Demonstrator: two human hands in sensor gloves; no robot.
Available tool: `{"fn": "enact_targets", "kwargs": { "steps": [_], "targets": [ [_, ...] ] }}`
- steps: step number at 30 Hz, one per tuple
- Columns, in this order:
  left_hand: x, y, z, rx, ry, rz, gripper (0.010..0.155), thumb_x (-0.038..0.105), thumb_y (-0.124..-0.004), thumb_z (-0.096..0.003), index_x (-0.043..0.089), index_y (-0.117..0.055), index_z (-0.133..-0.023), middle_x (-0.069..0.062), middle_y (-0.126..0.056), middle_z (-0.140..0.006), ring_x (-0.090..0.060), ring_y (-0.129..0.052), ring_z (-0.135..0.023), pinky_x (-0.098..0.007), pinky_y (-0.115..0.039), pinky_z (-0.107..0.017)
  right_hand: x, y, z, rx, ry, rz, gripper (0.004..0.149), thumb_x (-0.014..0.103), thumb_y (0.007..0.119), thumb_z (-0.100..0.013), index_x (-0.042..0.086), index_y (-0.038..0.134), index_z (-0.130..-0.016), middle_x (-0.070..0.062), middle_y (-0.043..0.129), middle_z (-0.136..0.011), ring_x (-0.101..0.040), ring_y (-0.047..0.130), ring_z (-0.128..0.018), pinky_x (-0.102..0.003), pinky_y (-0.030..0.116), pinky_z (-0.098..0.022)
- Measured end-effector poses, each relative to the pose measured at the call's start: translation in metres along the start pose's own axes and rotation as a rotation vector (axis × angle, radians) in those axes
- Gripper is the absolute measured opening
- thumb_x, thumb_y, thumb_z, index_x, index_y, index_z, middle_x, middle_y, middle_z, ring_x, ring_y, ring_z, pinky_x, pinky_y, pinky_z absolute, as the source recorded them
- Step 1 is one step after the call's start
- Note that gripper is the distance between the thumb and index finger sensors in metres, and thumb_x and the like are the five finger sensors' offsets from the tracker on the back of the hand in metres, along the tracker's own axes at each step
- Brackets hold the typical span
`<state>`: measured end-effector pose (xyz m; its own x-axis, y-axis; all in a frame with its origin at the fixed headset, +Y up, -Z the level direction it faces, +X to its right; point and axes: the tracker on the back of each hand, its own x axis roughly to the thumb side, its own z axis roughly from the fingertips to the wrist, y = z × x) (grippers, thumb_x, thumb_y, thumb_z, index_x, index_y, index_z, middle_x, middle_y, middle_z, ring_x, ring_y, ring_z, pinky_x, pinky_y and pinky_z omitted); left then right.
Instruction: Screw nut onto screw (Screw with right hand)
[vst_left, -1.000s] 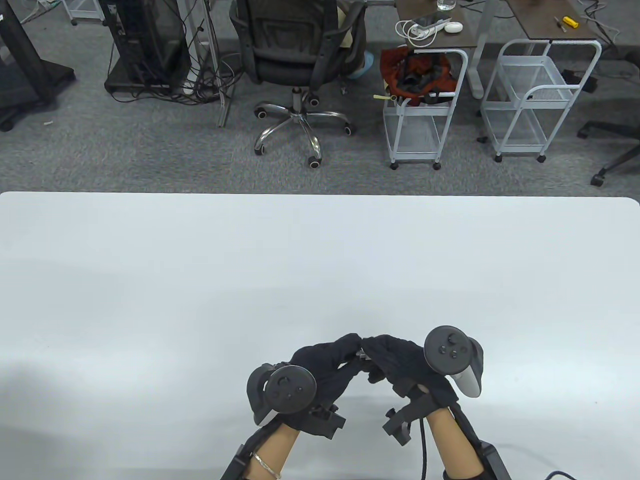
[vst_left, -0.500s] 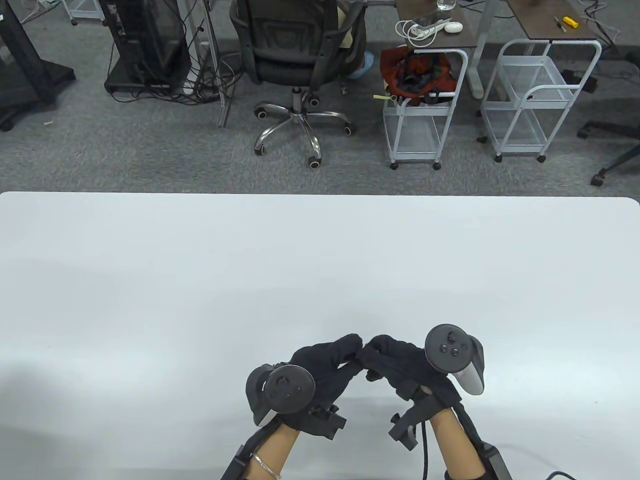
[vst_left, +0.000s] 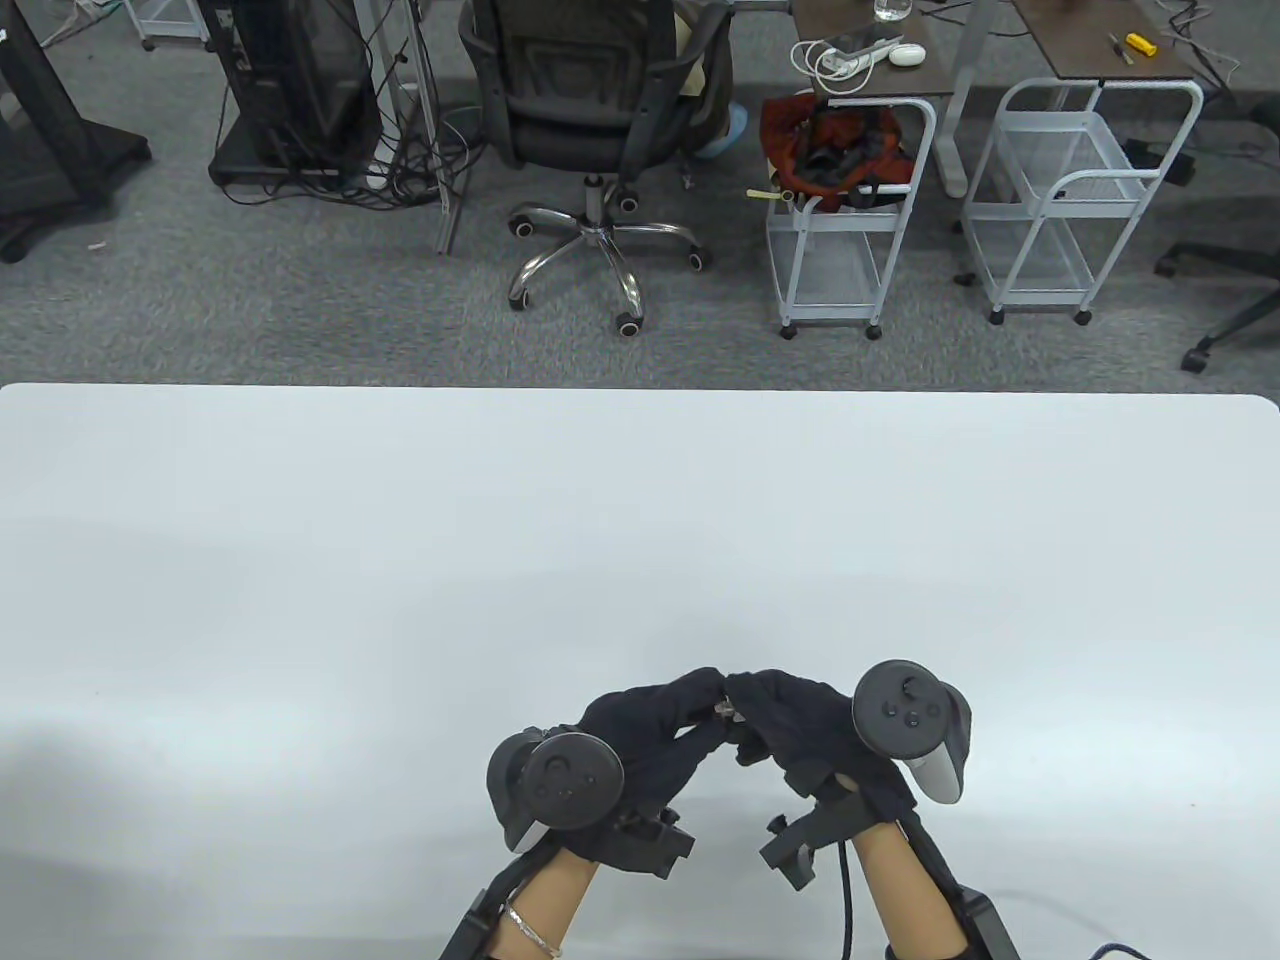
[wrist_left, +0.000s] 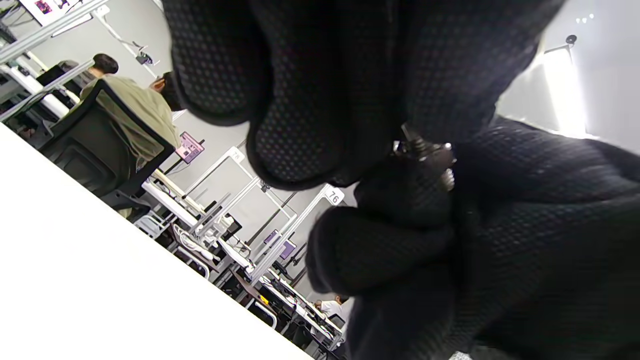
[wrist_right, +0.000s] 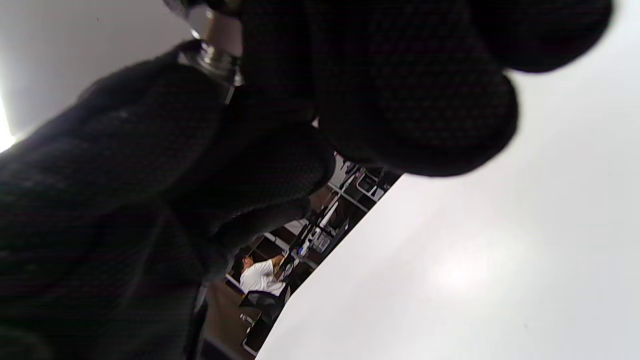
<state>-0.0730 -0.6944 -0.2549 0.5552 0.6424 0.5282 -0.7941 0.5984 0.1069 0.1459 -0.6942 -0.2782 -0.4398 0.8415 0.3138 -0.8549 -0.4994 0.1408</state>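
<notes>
Both gloved hands meet fingertip to fingertip just above the white table (vst_left: 640, 520), near its front edge. A small metal screw with a nut (vst_left: 724, 708) shows as a glint between them. My left hand (vst_left: 708, 698) pinches the nut end; the threaded metal (wrist_left: 425, 150) shows under its fingers in the left wrist view. My right hand (vst_left: 742, 706) pinches the screw end; the metal shaft and ring (wrist_right: 212, 55) show at the top left of the right wrist view. Most of both parts is hidden by the gloves.
The table's far edge runs across the middle of the table view. Beyond it stand an office chair (vst_left: 600, 110) and two white wire carts (vst_left: 850, 220), all on the floor and off the table.
My right hand has twisted slightly at the wrist, one way and back, with its fingertips staying on the metal part. My left hand has barely moved.
</notes>
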Motion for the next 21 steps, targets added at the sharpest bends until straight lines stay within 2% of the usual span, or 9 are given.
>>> {"fn": "enact_targets", "kwargs": {
  "steps": [2, 5, 6, 9, 11, 14, 16, 19, 21],
  "targets": [
    [-0.0006, -0.0001, 0.0000, -0.003, 0.006, -0.001, 0.042, 0.044, -0.087, -0.0413, 0.027, -0.090, -0.080, 0.011, -0.108, -0.067, -0.008, -0.110, -0.053, -0.031, -0.089, -0.051, -0.0005, -0.0017, -0.0011, 0.078, 0.013, -0.012, 0.050, 0.040, 0.060, -0.061, -0.001, 0.088, -0.063, -0.023, 0.099, -0.056, -0.030, 0.104, -0.032, -0.050, 0.079, -0.033],
    [0.0011, 0.0011, 0.0004, 0.009, 0.000, -0.050, 0.042, 0.043, -0.087, -0.0414, 0.026, -0.090, -0.080, 0.010, -0.108, -0.067, -0.008, -0.110, -0.053, -0.031, -0.089, -0.050, -0.0015, -0.0009, -0.0027, 0.287, 0.046, -0.060, 0.052, 0.041, 0.070, -0.060, -0.006, 0.075, -0.080, -0.031, 0.087, -0.075, -0.038, 0.098, -0.053, -0.056, 0.073, -0.044],
    [0.0019, 0.0012, 0.0006, 0.008, -0.003, -0.057, 0.042, 0.043, -0.087, -0.0415, 0.026, -0.090, -0.080, 0.010, -0.109, -0.066, -0.008, -0.110, -0.053, -0.031, -0.089, -0.050, -0.0023, -0.0014, -0.0020, 0.267, 0.039, -0.043, 0.050, 0.042, 0.068, -0.060, -0.004, 0.076, -0.079, -0.029, 0.088, -0.074, -0.035, 0.099, -0.052, -0.054, 0.074, -0.044],
    [0.0030, -0.0002, 0.0008, 0.002, -0.011, -0.039, 0.043, 0.044, -0.087, -0.0415, 0.024, -0.090, -0.080, 0.010, -0.108, -0.066, -0.007, -0.110, -0.053, -0.031, -0.089, -0.050, -0.0022, 0.0005, -0.0005, 0.034, 0.021, -0.017, 0.049, 0.040, 0.061, -0.061, 0.000, 0.088, -0.061, -0.023, 0.100, -0.054, -0.029, 0.104, -0.031, -0.050, 0.079, -0.032],
    [0.0024, 0.0000, 0.0007, 0.001, -0.007, -0.030, 0.043, 0.044, -0.087, -0.0414, 0.025, -0.089, -0.080, 0.010, -0.108, -0.067, -0.007, -0.110, -0.053, -0.031, -0.089, -0.050, -0.0014, 0.0005, -0.0005, 0.034, 0.010, -0.011, 0.050, 0.040, 0.060, -0.061, -0.001, 0.088, -0.061, -0.023, 0.100, -0.054, -0.029, 0.104, -0.030, -0.050, 0.079, -0.031],
    [0.0012, 0.0005, 0.0004, 0.010, 0.008, -0.046, 0.043, 0.043, -0.087, -0.0418, 0.024, -0.089, -0.080, 0.010, -0.108, -0.067, -0.008, -0.110, -0.053, -0.031, -0.089, -0.050, 0.0006, -0.0013, -0.0024, 0.220, 0.024, -0.042, 0.053, 0.043, 0.071, -0.059, -0.006, 0.079, -0.078, -0.033, 0.090, -0.073, -0.038, 0.100, -0.050, -0.056, 0.075, -0.042],
    [0.0014, 0.0006, 0.0006, 0.002, -0.001, -0.059, 0.043, 0.043, -0.087, -0.0416, 0.025, -0.089, -0.080, 0.010, -0.108, -0.067, -0.008, -0.110, -0.053, -0.031, -0.089, -0.050, -0.0008, -0.0020, -0.0028, 0.301, 0.039, -0.026, 0.052, 0.040, 0.069, -0.060, -0.006, 0.072, -0.084, -0.032, 0.083, -0.081, -0.039, 0.096, -0.059, -0.056, 0.072, -0.047],
    [0.0016, -0.0015, 0.0013, -0.014, -0.001, -0.041, 0.043, 0.043, -0.087, -0.0415, 0.024, -0.090, -0.080, 0.010, -0.108, -0.066, -0.007, -0.110, -0.053, -0.031, -0.089, -0.050, -0.0028, -0.0001, -0.0012, 0.086, 0.033, -0.002, 0.049, 0.040, 0.061, -0.061, -0.002, 0.086, -0.065, -0.025, 0.098, -0.058, -0.031, 0.103, -0.035, -0.051, 0.079, -0.034],
    [0.0016, -0.0016, 0.0014, -0.011, 0.008, -0.027, 0.043, 0.043, -0.087, -0.0414, 0.025, -0.089, -0.080, 0.010, -0.108, -0.067, -0.007, -0.110, -0.053, -0.031, -0.089, -0.050, -0.0019, 0.0005, -0.0002, 0.053, 0.020, 0.000, 0.049, 0.038, 0.060, -0.061, -0.002, 0.088, -0.062, -0.024, 0.099, -0.055, -0.031, 0.104, -0.031, -0.051, 0.079, -0.032]
  ]
}}
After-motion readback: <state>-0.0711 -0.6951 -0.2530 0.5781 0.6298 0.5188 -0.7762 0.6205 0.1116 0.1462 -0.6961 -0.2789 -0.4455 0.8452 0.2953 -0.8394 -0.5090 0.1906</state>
